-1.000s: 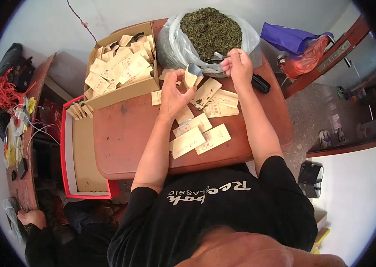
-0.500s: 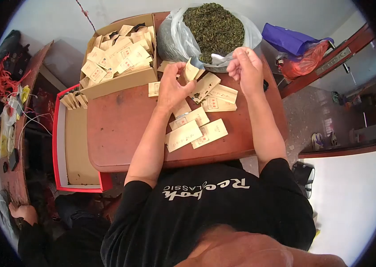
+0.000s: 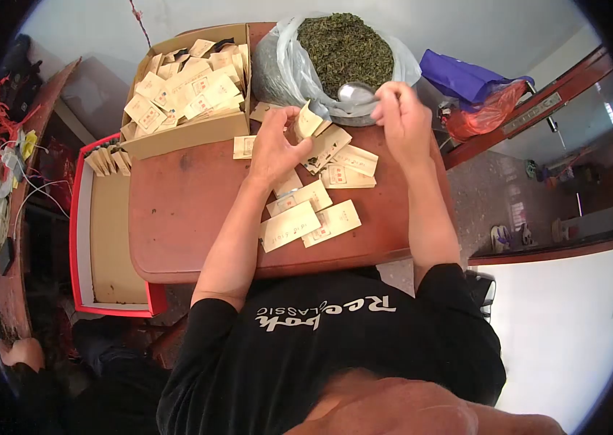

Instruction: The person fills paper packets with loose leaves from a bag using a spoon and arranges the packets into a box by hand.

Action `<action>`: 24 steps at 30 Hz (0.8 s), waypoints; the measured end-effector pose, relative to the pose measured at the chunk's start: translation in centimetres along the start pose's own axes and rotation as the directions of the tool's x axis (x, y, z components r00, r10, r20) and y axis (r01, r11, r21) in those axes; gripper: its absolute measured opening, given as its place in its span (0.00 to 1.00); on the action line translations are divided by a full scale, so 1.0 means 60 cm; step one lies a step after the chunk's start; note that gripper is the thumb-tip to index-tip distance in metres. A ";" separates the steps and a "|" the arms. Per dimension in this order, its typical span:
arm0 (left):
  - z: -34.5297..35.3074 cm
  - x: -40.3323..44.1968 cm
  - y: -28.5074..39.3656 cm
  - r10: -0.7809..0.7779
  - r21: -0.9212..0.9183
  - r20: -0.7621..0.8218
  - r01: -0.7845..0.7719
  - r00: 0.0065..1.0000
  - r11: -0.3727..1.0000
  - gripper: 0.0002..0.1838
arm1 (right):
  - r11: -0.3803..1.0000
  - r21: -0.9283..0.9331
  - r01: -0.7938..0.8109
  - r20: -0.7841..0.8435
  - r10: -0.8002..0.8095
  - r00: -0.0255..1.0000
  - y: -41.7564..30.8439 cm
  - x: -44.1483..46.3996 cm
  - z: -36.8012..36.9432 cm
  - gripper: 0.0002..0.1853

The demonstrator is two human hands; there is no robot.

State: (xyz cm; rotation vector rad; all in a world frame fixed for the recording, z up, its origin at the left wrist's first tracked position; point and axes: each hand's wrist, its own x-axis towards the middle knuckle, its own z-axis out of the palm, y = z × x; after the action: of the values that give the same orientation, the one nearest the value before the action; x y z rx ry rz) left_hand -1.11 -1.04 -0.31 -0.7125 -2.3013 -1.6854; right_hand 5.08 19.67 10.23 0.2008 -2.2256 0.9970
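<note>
My left hand [image 3: 274,147] is closed on a small paper packet [image 3: 309,120], its upper edge bent open, held above the table by the plastic bag. Between the fingers of my right hand [image 3: 402,119] is a spoon [image 3: 356,93], its shiny bowl at the front rim of the bag. Dark green dried leaves, looking like tea [image 3: 350,51], fill the clear plastic bag [image 3: 272,64]. Flat paper packets [image 3: 290,225] lie loosely overlapped on the table below my hands. I cannot see whether the spoon carries leaves.
The reddish-brown table [image 3: 183,217] bears a cardboard box [image 3: 176,138] heaped with packets. At its left is a red-edged tray [image 3: 114,254] with several packets at the far end. A purple bag [image 3: 459,76] stands to the right. A co-worker's hand [image 3: 23,354] shows lower left.
The spoon's bowl has turned and now shows plainly at the bag's front rim, with my right hand shifted slightly. My left hand still holds the packet. The whole view has shifted a little.
</note>
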 end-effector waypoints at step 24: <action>0.002 0.004 -0.009 -0.014 -0.029 0.007 0.014 1.000 0.999 0.27 | 0.744 0.565 -0.358 -0.090 0.486 0.869 0.132 0.014 0.062 0.12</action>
State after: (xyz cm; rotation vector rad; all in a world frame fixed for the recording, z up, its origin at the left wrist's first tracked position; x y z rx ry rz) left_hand -1.56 -0.99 -0.70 -0.7108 -2.2957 -1.7291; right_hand -0.63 22.65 4.20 -0.1955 -1.7584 1.7931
